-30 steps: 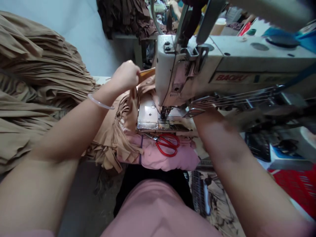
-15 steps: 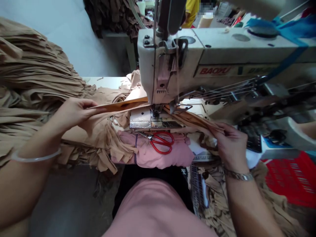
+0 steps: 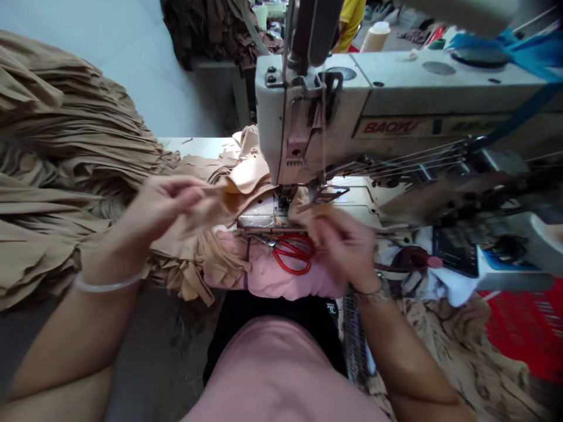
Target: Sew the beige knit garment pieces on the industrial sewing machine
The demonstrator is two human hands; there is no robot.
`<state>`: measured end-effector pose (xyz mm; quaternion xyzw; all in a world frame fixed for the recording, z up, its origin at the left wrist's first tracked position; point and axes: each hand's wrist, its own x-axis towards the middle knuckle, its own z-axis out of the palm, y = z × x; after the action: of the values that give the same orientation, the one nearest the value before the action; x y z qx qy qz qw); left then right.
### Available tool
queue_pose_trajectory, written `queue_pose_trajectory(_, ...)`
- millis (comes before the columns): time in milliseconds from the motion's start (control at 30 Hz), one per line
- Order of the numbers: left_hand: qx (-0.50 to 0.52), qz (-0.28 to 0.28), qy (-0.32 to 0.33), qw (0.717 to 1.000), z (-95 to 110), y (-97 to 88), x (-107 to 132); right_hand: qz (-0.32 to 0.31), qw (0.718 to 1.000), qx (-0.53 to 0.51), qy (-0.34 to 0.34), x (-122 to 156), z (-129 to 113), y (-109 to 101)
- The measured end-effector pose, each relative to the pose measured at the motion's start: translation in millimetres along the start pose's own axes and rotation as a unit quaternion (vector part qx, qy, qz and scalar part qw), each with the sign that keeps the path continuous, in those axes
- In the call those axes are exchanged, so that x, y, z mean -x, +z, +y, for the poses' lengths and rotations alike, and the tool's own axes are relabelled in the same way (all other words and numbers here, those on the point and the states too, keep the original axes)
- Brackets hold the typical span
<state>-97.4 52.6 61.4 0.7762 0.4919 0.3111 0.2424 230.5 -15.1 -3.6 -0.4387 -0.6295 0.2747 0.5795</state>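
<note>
My left hand (image 3: 162,208) pinches a tan fabric strip (image 3: 240,179) just left of the sewing machine's needle plate (image 3: 261,215). My right hand (image 3: 347,246) is blurred by motion in front of the plate and grips the strip's other end near the presser foot (image 3: 285,199). The strip lies across the plate under the head of the white sewing machine (image 3: 396,117). Red-handled scissors (image 3: 290,252) rest on a pink cloth (image 3: 281,275) below the plate, next to my right hand.
A tall heap of tan fabric pieces (image 3: 57,152) fills the left side. More tan scraps (image 3: 457,351) lie at lower right beside a red crate (image 3: 523,334). Dark brown cloth (image 3: 206,29) hangs at the back. A person in yellow (image 3: 349,17) stands behind the machine.
Both hands have drawn in toward the needle, my right hand moving left from the machine's right side. The strip, stretched taut before, is now bunched up between them.
</note>
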Motion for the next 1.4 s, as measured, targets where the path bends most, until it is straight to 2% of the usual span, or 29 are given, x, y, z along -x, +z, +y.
queue_pose_trajectory(33, -0.023, -0.076, 0.096, 0.992, 4.5, 16.6, -2.0, -0.105, 0.990, 0.081, -0.044, 0.2, -0.4, 7.1)
queue_pose_trajectory(67, -0.063, -0.121, 0.184, 0.973, 7.7, 34.5, -3.3, -0.194, 0.963, 0.164, -0.090, -0.3, 0.8, 10.7)
queue_pose_trajectory(100, -0.107, -0.140, 0.255, 0.951, 9.5, 52.3, -3.7, -0.257, 0.922, 0.255, -0.135, -1.5, 3.3, 10.8)
queue_pose_trajectory(133, -0.154, -0.116, 0.301, 0.934, 10.0, 68.6, -3.2, -0.288, 0.880, 0.337, -0.168, -3.3, 6.7, 7.5)
queue_pose_trajectory(167, -0.197, -0.089, 0.325, 0.921, 9.3, 82.2, -1.8, -0.294, 0.848, 0.400, -0.183, -5.5, 10.6, 1.8)
queue_pose_trajectory(233, -0.262, -0.036, 0.335, 0.904, 6.6, 99.2, 3.3, -0.288, 0.810, 0.476, -0.185, -10.4, 17.9, -13.7)
queue_pose_trajectory(333, -0.295, -0.004, 0.348, 0.890, 5.4, 102.8, 12.7, -0.293, 0.797, 0.486, -0.209, -15.8, 23.7, -36.2)
queue_pose_trajectory(433, -0.292, -0.019, 0.367, 0.883, 10.2, 96.9, 19.1, -0.309, 0.781, 0.455, -0.296, -20.2, 23.5, -57.6)
queue_pose_trajectory(533, -0.312, -0.039, 0.333, 0.889, 14.8, 94.3, 21.3, -0.353, 0.743, 0.438, -0.362, -29.6, 21.9, -81.9)
queue_pose_trajectory(600, -0.323, -0.038, 0.316, 0.891, 17.0, 95.4, 21.5, -0.389, 0.708, 0.427, -0.406, -38.7, 21.9, -94.9)
queue_pose_trajectory(667, -0.324, -0.047, 0.315, 0.891, 20.9, 98.0, 21.7, -0.409, 0.670, 0.422, -0.454, -46.9, 22.1, -99.9)
queue_pose_trajectory(733, -0.334, -0.066, 0.311, 0.887, 28.6, 101.5, 22.8, -0.399, 0.647, 0.432, -0.484, -51.2, 20.8, -95.1)
queue_pose_trajectory(800, -0.363, -0.076, 0.280, 0.886, 40.6, 104.9, 25.5, -0.373, 0.642, 0.465, -0.482, -50.2, 16.4, -81.5)
queue_pose_trajectory(867, -0.399, -0.081, 0.227, 0.885, 54.5, 107.7, 28.9, -0.338, 0.642, 0.522, -0.449, -44.6, 8.8, -62.1)
queue_pose_trajectory(1000, -0.432, -0.100, 0.161, 0.882, 73.9, 110.2, 31.5, -0.236, 0.665, 0.644, -0.296, -27.0, -7.3, -22.5)
queue_pose_trajectory(1067, -0.433, -0.095, 0.166, 0.881, 74.6, 110.1, 29.6, -0.210, 0.677, 0.654, -0.265, -18.3, -10.1, -9.0)
queue_pose_trajectory(1167, -0.412, -0.074, 0.229, 0.879, 66.5, 108.5, 26.0, -0.219, 0.699, 0.601, -0.320, -7.4, -7.1, 0.8)
queue_pose_trajectory(1233, -0.389, -0.065, 0.267, 0.880, 58.8, 106.9, 25.2, -0.227, 0.721, 0.563, -0.333, -1.7, -3.7, 2.5)
queue_pose_trajectory(1400, -0.373, -0.059, 0.272, 0.885, 47.1, 106.8, 27.1, -0.190, 0.756, 0.554, -0.293, 4.6, -1.0, 5.3)
